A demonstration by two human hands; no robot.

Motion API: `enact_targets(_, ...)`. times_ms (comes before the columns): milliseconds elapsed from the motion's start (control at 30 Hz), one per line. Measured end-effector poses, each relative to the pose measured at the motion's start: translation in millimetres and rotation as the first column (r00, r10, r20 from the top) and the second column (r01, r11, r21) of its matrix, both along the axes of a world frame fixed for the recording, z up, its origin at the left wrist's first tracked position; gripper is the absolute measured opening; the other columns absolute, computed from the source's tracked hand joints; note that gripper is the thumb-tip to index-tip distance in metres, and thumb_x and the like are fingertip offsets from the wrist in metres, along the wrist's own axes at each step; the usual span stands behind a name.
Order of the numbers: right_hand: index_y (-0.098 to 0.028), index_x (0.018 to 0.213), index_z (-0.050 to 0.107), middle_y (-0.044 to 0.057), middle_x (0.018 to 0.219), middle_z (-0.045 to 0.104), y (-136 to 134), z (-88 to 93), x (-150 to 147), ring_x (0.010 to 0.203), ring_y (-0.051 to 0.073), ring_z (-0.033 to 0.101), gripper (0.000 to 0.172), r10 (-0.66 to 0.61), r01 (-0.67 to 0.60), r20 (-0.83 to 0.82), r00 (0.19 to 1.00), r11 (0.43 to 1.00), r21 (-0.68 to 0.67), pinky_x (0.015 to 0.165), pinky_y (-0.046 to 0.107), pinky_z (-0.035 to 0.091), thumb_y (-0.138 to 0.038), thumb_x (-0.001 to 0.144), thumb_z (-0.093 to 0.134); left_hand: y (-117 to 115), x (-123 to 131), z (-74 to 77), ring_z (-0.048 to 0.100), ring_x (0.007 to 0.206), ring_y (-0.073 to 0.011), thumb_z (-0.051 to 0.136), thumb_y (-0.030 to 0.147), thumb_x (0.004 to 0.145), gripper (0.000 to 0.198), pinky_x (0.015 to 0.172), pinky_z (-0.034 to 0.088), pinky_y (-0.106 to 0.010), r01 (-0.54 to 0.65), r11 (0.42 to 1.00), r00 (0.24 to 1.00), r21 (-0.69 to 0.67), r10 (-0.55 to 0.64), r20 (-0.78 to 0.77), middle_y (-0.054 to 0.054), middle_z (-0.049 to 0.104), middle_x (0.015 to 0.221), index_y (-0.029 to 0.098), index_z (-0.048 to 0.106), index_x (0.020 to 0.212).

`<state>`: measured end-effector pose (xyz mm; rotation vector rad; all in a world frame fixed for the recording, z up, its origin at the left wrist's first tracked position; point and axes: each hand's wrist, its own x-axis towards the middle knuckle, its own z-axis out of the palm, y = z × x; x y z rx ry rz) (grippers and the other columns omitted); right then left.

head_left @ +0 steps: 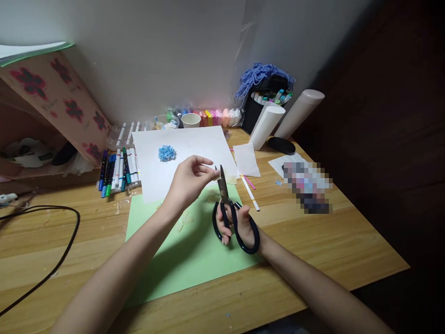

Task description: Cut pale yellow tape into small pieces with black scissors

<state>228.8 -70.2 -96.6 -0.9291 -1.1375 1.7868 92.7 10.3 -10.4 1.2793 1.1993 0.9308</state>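
Observation:
My right hand [243,225] grips a pair of scissors [223,192] with large black loop handles, its blades pointing up and slightly apart. Close to the blade tips, my left hand [194,178] is closed in a pinch; what lies between its thumb and finger is too small to make out. Below both hands is a green sheet [187,269] with thin, pale yellowish scraps [187,219] on it. A white sheet [149,174] overlaps behind, bearing a heap of blue shreds [167,153].
Markers [118,171] lie at the left beside a flowered box [66,99]. A paper cup [191,120] and colourful packets [212,117] line the wall. A black pen holder [253,113] with blue yarn [260,76] and white cylinders stand back right. A black cable [77,227] curves at left.

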Motion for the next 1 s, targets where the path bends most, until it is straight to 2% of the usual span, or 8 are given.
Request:
enact_targets(167, -0.019, 0.077, 0.044, -0.010, 0.041, 0.040, -0.9, -8.3, -0.3, 0.029, 0.006, 0.039, 0.072, -0.022, 0.021, 0.032, 0.999, 0.999, 0.044, 0.033, 0.018, 0.039, -0.088, 0.056, 0.036, 0.4, -0.6, 1.4, 0.064, 0.066, -0.0125, 0.073, 0.019, 0.066, 0.029, 0.064, 0.048, -0.025, -0.013, 1.000, 1.000, -0.011, 0.013, 0.001, -0.001, 0.065, 0.069, 0.012, 0.057, 0.089)
enact_targets(300, -0.019, 0.076, 0.045, -0.010, 0.040, 0.041, -1.1, -5.2, -1.5, 0.027, 0.005, 0.036, 0.065, -0.067, 0.064, 0.056, 0.996, 0.997, 0.052, 0.030, 0.017, 0.035, -0.082, 0.061, 0.047, 1.2, -1.9, 4.5, 0.064, 0.066, -0.0132, 0.074, 0.020, 0.065, 0.029, 0.066, 0.049, -0.026, -0.015, 1.000, 1.000, -0.013, 0.015, 0.010, -0.001, 0.065, 0.068, 0.012, 0.057, 0.088)
enact_targets(500, -0.020, 0.071, 0.044, -0.010, 0.033, 0.042, 0.5, 6.2, -6.5, 0.022, 0.007, 0.035, 0.064, -0.069, 0.071, 0.028, 0.997, 0.993, -0.094, 0.025, 0.016, 0.030, -0.081, 0.057, 0.052, 9.1, -13.4, 6.4, 0.064, 0.067, -0.0140, 0.076, 0.023, 0.062, 0.032, 0.065, 0.049, -0.026, 0.031, 0.999, 0.999, -0.025, -0.032, -0.010, -0.002, 0.065, 0.069, 0.012, 0.059, 0.087)
enact_targets(633, -0.020, 0.066, 0.042, -0.009, 0.031, 0.039, 3.8, 16.2, -5.3, 0.021, 0.008, 0.035, 0.075, -0.006, -0.007, -0.049, 0.999, 0.966, -0.260, 0.025, 0.019, 0.034, -0.092, 0.053, 0.029, 15.5, -25.7, -0.7, 0.062, 0.061, -0.0144, 0.074, 0.022, 0.060, 0.021, 0.055, 0.045, -0.024, 0.188, 0.981, 0.956, -0.042, -0.192, -0.221, -0.004, 0.066, 0.065, 0.013, 0.066, 0.078)
enact_targets(733, -0.019, 0.066, 0.044, -0.008, 0.032, 0.037, 6.1, 27.9, -1.9, 0.024, 0.008, 0.036, 0.078, 0.024, -0.087, -0.154, 0.988, 0.904, -0.418, 0.029, 0.021, 0.039, -0.090, 0.061, 0.012, 17.2, -29.1, -9.3, 0.061, 0.056, -0.0156, 0.070, 0.020, 0.059, 0.011, 0.050, 0.043, -0.023, 0.251, 0.967, 0.881, -0.043, -0.246, -0.404, -0.004, 0.066, 0.061, 0.016, 0.069, 0.069)
enact_targets(833, -0.018, 0.069, 0.046, -0.005, 0.037, 0.043, 6.0, 37.1, 0.0, 0.031, 0.011, 0.045, 0.082, 0.056, -0.174, -0.243, 0.968, 0.847, -0.501, 0.037, 0.026, 0.046, -0.088, 0.064, 0.006, 17.8, -27.7, -17.9, 0.060, 0.055, -0.0161, 0.067, 0.021, 0.060, 0.009, 0.051, 0.042, -0.024, 0.322, 0.946, 0.821, -0.037, -0.299, -0.486, -0.003, 0.067, 0.059, 0.018, 0.071, 0.067)
enact_targets(933, -0.017, 0.071, 0.048, -0.003, 0.040, 0.046, 5.0, 41.4, -0.4, 0.035, 0.013, 0.047, 0.079, 0.022, -0.157, -0.284, 0.959, 0.873, -0.461, 0.042, 0.028, 0.047, -0.086, 0.068, 0.009, 18.7, -24.8, -25.8, 0.059, 0.056, -0.0163, 0.063, 0.030, 0.067, 0.014, 0.053, 0.041, -0.024, 0.371, 0.929, 0.788, -0.009, -0.319, -0.527, -0.003, 0.067, 0.060, 0.018, 0.070, 0.065)
enact_targets(1000, -0.018, 0.070, 0.047, -0.004, 0.039, 0.044, 6.4, 43.2, 0.4, 0.034, 0.012, 0.045, 0.073, -0.070, -0.043, -0.276, 0.959, 0.923, -0.383, 0.042, 0.028, 0.046, -0.084, 0.071, 0.015, 19.8, -21.5, -30.8, 0.058, 0.057, -0.0170, 0.055, 0.036, 0.076, 0.024, 0.054, 0.040, -0.026, 0.348, 0.936, 0.788, 0.052, -0.262, -0.558, -0.005, 0.068, 0.066, 0.019, 0.070, 0.068)
